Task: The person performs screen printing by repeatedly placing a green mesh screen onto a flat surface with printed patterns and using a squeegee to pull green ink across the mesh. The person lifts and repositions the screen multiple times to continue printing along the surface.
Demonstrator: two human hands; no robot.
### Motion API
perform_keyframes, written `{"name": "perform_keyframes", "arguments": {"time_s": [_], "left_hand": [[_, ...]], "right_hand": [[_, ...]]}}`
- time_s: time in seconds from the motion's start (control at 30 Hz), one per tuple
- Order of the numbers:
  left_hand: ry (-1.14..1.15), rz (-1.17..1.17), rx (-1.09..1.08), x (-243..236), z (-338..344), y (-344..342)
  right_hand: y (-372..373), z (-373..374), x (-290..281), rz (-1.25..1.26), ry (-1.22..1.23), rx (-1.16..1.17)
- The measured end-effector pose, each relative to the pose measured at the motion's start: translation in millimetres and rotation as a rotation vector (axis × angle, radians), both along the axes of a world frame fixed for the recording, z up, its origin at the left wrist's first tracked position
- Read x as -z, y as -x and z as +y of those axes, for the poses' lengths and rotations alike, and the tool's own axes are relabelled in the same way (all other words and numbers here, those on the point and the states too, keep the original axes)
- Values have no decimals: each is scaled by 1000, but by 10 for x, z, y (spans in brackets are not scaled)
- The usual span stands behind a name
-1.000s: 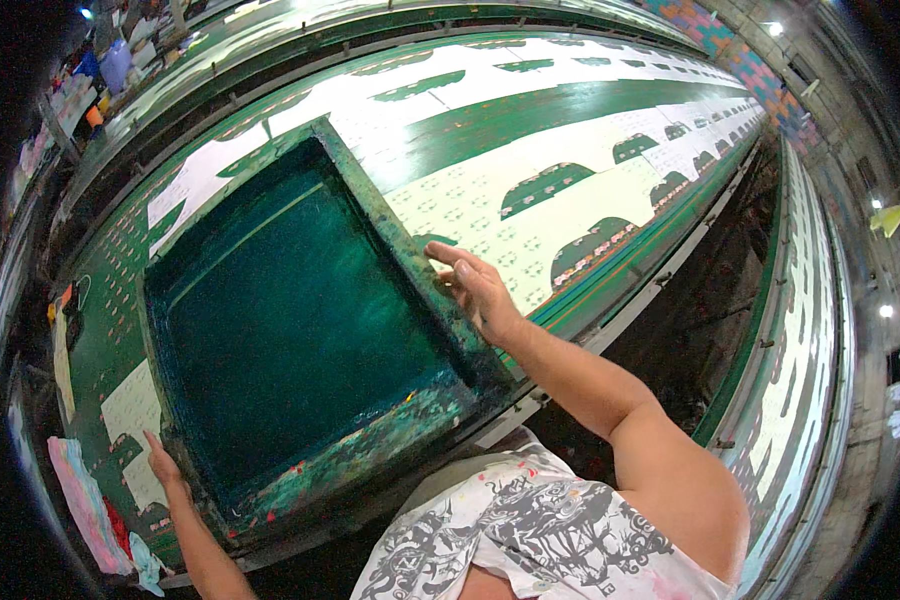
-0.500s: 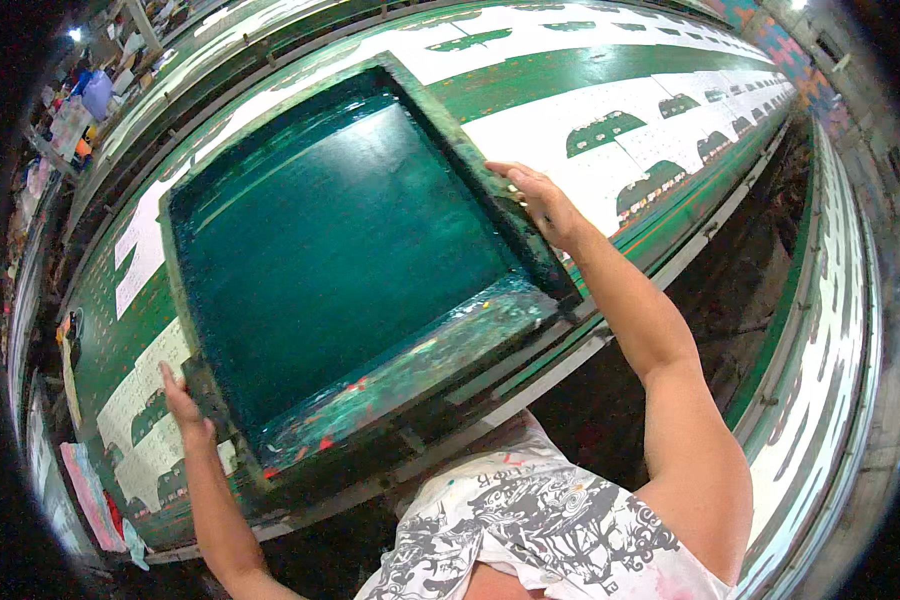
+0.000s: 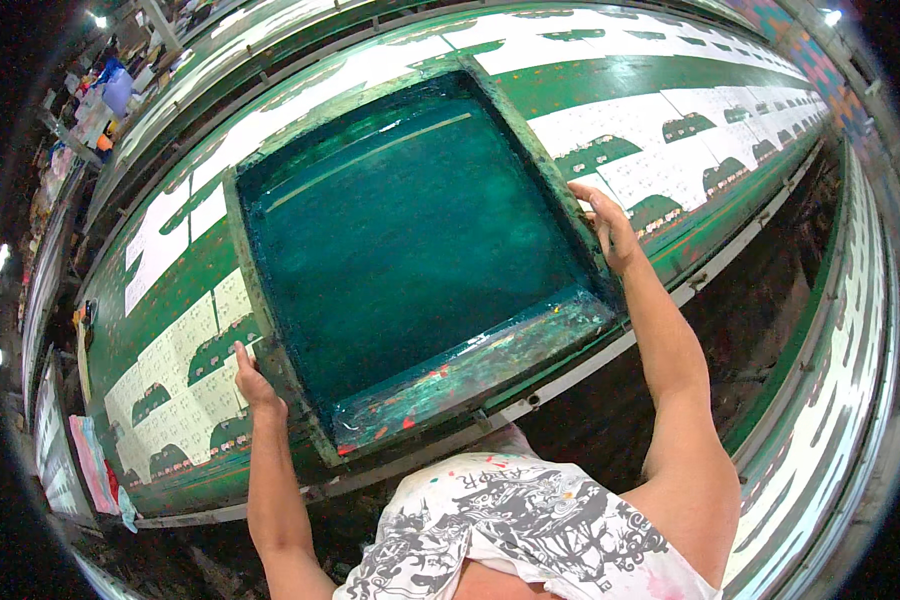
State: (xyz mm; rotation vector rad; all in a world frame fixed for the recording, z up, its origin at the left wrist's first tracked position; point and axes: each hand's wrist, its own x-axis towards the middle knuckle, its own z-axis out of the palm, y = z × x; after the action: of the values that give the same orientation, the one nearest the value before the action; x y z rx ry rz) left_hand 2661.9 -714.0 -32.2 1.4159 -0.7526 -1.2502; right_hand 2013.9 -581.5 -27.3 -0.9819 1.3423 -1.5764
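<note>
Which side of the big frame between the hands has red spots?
The frame's near side, closest to the shirt; no red shows on its other three.

Green table (image 3: 590, 85); pale printed sheets (image 3: 655, 178); frame (image 3: 475, 370) perhaps touching.

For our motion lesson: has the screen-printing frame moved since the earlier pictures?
Yes; the screen-printing frame has moved right along the table, away from the pink cloth.

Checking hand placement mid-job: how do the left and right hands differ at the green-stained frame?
The left hand is at the left side of the frame, the right hand at its right. The left hand sits lower in view than the right hand. The left hand has a digit pointing up; the right hand's fingers slant toward the upper left. Both are bare.
</note>
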Motion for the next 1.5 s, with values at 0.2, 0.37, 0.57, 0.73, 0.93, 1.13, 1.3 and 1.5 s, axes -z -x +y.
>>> {"name": "perform_keyframes", "arguments": {"time_s": [0.2, 0.37, 0.57, 0.73, 0.93, 1.13, 1.3, 1.5], "left_hand": [[43, 20, -4, 153, 101, 217], [30, -34, 64, 260, 113, 313], [162, -103, 105, 215, 203, 556], [88, -124, 138, 360, 127, 458], [31, -217, 34, 503, 12, 539], [-112, -663, 82, 552, 29, 498], [88, -1185, 273, 391, -206, 428], [343, -1437, 157, 380, -458, 761]], "right_hand": [[277, 19, 70, -68, -14, 22], [584, 61, 202, -61, 3, 8], [742, 102, 189, -22, -28, -30], [364, 207, -57, 981, -25, 77], [-896, 819, -127, 1005, 168, -522], [-1486, 992, -37, 1303, 216, -577], [-1596, 963, -56, 1405, 209, -481], [-1943, 566, -247, 1547, -11, -617]]}}
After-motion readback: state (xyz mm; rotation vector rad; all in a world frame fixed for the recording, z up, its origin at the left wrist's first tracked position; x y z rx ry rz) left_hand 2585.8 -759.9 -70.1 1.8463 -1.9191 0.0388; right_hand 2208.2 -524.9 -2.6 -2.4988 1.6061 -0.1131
